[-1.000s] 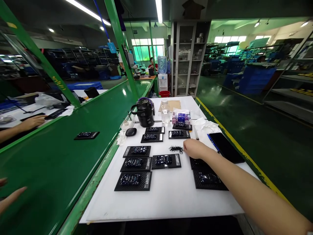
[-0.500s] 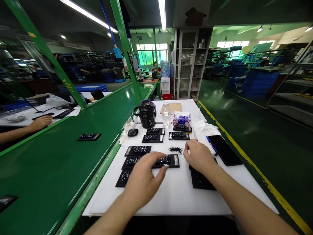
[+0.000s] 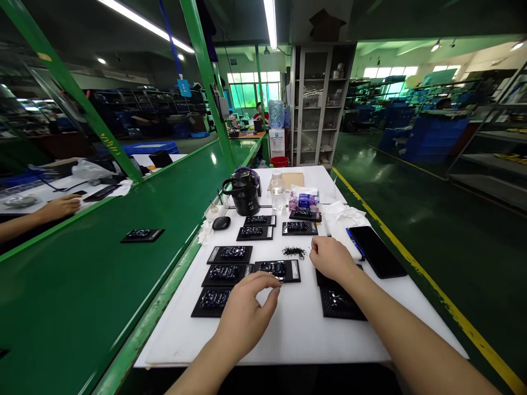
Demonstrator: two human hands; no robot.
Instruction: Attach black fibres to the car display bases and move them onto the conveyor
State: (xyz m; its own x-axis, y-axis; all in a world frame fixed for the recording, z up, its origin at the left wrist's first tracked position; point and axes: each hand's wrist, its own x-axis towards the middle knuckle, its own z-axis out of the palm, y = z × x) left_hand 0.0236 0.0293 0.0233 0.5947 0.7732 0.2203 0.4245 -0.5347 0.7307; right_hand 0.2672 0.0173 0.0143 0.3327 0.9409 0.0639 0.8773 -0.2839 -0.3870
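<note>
Several black rectangular trays, each with a dark glossy part in it, lie in rows on the white table top. My left hand hovers over the near rows with fingers curled and slightly apart, thumb close to the tray in the middle; nothing shows in it. My right hand rests knuckles up beside a small pile of thin black pieces, fingers curled down. Whether it pinches anything is hidden. Under my right forearm lies another black tray.
A black kettle, a clear bottle, a blue packet, tissues and a black phone stand at the far and right side. A green conveyor carries one tray. Another person's hand rests across the belt.
My left hand came in from the far left over the belt to the near trays, then drew back slightly. My right hand stayed by the black pile. The tray on the belt drifted.
</note>
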